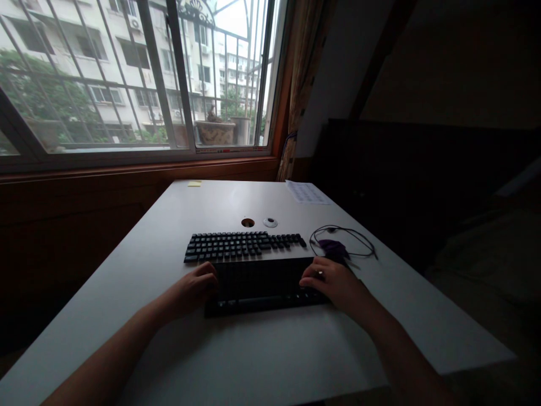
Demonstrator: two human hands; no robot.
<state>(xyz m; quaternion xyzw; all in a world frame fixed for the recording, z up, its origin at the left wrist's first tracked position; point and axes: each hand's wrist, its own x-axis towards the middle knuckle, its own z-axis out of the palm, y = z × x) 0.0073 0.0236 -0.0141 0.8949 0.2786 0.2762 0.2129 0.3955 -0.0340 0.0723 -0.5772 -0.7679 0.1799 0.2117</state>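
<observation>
In the head view a black keyboard body (262, 279) stands at the middle of the white table, a flat dark panel with a strip along its near edge. Its surface is too dark to make out details. My left hand (202, 285) is closed round its left end. At the right end my right hand (332, 279), wearing a ring, pinches the edge with thumb and fingers. Just beyond the body lie rows of black keycaps (228, 245), set out in keyboard order. A black cable (355, 230) is coiled beside a dark purple cloth-like piece (333, 247) near my right hand.
The white table (169, 361) has a round cable hole (248, 223) with its white cover (270, 222) beside it. A printed sheet (308, 192) and a yellow sticky note (195, 183) lie at the far edge. A barred window (181, 79) is behind.
</observation>
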